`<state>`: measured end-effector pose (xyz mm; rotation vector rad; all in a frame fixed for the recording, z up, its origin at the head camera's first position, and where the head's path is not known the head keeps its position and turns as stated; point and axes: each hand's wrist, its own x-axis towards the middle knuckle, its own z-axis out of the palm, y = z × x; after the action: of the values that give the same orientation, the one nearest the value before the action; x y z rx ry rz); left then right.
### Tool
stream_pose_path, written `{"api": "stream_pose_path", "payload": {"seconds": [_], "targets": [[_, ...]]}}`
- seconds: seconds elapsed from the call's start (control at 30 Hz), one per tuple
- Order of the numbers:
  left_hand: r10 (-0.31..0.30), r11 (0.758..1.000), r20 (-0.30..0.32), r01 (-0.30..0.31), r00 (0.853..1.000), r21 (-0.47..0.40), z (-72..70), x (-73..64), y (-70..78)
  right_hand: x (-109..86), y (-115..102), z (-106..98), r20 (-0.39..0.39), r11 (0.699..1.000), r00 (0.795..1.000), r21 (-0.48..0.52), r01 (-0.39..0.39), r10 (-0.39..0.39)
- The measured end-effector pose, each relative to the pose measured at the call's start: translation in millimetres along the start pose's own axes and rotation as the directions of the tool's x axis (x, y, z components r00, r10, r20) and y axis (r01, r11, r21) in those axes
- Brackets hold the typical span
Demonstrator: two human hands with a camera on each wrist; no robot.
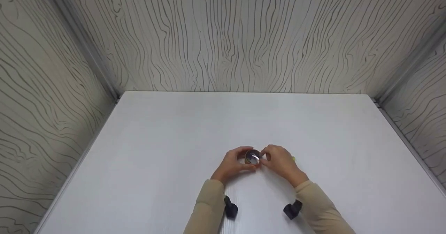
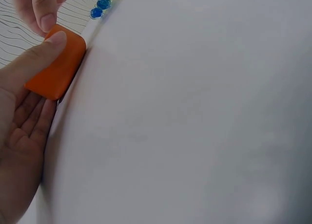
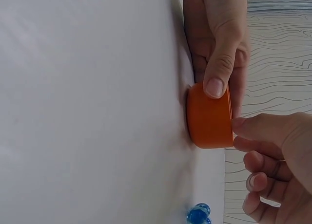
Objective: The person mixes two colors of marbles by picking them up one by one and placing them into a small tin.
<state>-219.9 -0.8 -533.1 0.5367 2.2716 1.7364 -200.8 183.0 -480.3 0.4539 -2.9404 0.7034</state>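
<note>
A small round orange cup with a shiny metallic inside stands on the white table, its opening facing up. My left hand grips it from the left, thumb on the near side and fingers around the far side. In the right wrist view, the left thumb lies flat on the orange wall. From the right, my right hand pinches at the cup's rim with thumb and forefinger; its other fingers curl loosely. Beside the right hand lie glassy blue beads, with a yellow-green one among them.
The white table spreads out around the hands, bounded by a patterned back wall and side walls. Black wrist-worn devices stick out from both sleeves, close above the tabletop.
</note>
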Motion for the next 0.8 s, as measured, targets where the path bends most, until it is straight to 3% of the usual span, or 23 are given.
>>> {"api": "stream_pose_path", "payload": {"seconds": [0.8], "targets": [[-0.025,1.000,-0.008,0.025,1.000,0.014,0.8,0.4,-1.3,-7.5,14.0,-18.7,-0.024,1.000,1.000,-0.017,-0.019,0.018]]}}
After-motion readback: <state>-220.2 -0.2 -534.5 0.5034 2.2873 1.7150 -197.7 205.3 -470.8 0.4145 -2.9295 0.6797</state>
